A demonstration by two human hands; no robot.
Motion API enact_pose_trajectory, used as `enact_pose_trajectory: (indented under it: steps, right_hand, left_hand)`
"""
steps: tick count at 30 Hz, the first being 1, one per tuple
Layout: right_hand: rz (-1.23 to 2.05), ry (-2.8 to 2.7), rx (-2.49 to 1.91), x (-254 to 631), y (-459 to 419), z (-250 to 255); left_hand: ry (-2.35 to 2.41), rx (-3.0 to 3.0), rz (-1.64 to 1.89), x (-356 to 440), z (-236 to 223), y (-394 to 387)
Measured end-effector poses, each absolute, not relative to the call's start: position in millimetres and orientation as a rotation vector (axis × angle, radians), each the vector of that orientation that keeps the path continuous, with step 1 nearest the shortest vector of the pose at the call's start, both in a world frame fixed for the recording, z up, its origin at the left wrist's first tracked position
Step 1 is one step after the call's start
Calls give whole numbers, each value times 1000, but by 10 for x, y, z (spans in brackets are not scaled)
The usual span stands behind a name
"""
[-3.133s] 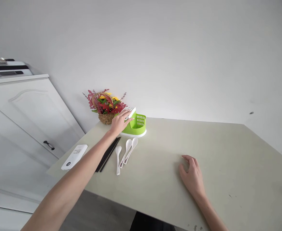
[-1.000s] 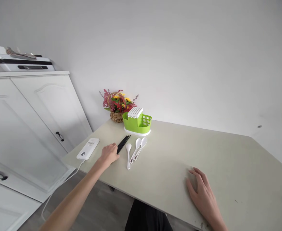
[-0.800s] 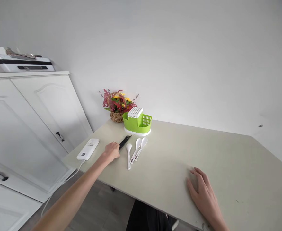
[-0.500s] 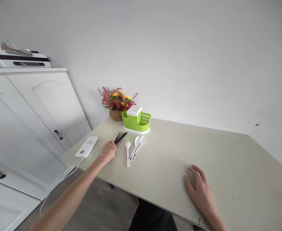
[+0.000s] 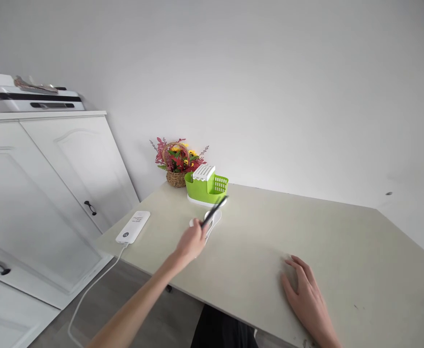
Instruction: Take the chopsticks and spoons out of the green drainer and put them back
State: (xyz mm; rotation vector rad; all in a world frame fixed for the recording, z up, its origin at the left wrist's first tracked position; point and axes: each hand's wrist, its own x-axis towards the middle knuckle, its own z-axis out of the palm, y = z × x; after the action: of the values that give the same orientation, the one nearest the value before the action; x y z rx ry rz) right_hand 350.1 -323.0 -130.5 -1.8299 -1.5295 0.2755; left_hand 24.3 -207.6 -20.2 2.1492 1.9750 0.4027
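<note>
My left hand (image 5: 193,242) clamped on black chopsticks (image 5: 215,210), count unclear, over white spoons (image 5: 216,218) near tabletop's far-left corner, one green caddy (image 5: 206,187), my right hand (image 5: 306,299) flat, fingers spread, by near edge.

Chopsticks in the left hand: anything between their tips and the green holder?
Nothing visible does. The left hand holds the black chopsticks raised, tips pointing toward the green holder. The white spoons lie on the table underneath, below the path, not across it.
</note>
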Motion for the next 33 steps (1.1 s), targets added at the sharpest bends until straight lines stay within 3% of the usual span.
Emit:
enact_pose_trajectory:
  steps: [9, 19, 27, 33]
  right_hand:
    - [305, -1518, -1802, 3484, -3204, -1236]
    - [325, -1511, -1742, 3495, -3194, -1211]
    - [335, -1515, -1742, 3503, -3192, -1216]
    - [398, -1490, -1773, 3520, -3210, -1216]
  left_hand:
    - [1765, 2484, 253, 1529, -497, -2294]
    - [1768, 2652, 129, 1852, -824, -2452]
    - [1727, 2832, -87, 1863, -696, -2568]
    - [1891, 2575, 613, 1050, -514, -2642]
